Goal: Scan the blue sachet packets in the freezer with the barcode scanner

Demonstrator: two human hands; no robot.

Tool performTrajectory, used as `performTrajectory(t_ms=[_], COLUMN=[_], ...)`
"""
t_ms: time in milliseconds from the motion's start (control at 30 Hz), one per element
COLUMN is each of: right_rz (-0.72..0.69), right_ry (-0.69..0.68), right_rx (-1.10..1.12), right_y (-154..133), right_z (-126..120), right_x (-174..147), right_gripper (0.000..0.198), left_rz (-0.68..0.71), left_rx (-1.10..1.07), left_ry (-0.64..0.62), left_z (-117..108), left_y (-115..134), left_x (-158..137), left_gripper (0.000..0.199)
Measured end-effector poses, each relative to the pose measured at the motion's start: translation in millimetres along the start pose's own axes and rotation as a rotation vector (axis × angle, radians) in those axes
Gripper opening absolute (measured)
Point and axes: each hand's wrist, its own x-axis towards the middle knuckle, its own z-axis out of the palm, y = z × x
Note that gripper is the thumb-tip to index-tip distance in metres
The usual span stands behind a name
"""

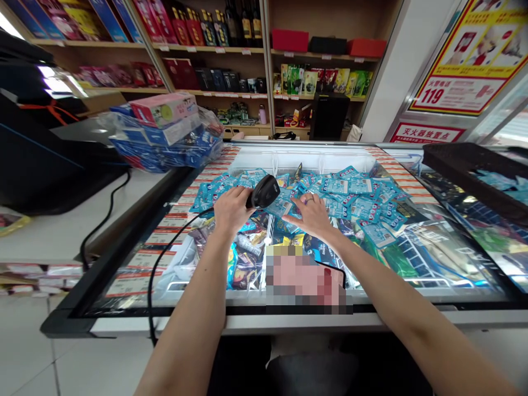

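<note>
My left hand (234, 208) is wrapped round the handle of a black barcode scanner (265, 191), whose head tilts up and to the right. A cord runs from it down the left side. Many light-blue printed packets (363, 208) lie scattered over the glass top of a chest freezer (243, 305). Over the packets rests my right hand (311, 213), with a ring on one finger and the thumb apart from the fingers. One blue packet (281, 204) lies flat between the scanner and my right fingertips; whether they touch it I cannot tell.
A phone (336, 274), partly covered by a blurred patch, lies near the freezer's front edge. Plastic-wrapped boxes (165, 132) stand on the left counter. A dark bin-like holder (474, 176) with blue packets is at right. Stocked shelves (214, 49) line the back.
</note>
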Motion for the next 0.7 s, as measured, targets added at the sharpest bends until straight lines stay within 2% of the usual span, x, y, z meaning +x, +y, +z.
performTrajectory(t_ms=[233, 433, 500, 700], right_rz=[0.123, 0.280, 0.272, 0.277], right_ry=[0.053, 0.172, 0.234, 0.390], right_rx=[0.245, 0.676, 0.694, 0.561], right_y=[12.8, 24.9, 29.0, 52.8], right_z=[10.7, 7.3, 3.4, 2.0], right_x=[7.7, 11.0, 10.5, 11.9], right_gripper=[0.056, 0.042, 0.036, 0.028], left_rz=[-0.004, -0.012, -0.006, 0.034], left_rx=[0.016, 0.009, -0.002, -0.081], left_ry=[-0.011, 0.009, 0.011, 0.015], left_z=[1.1, -0.3, -1.0, -2.8], left_y=[0.2, 2.3, 3.4, 7.6], left_x=[-1.1, -0.1, 0.2, 0.9], left_gripper=[0.024, 0.021, 0.021, 0.027])
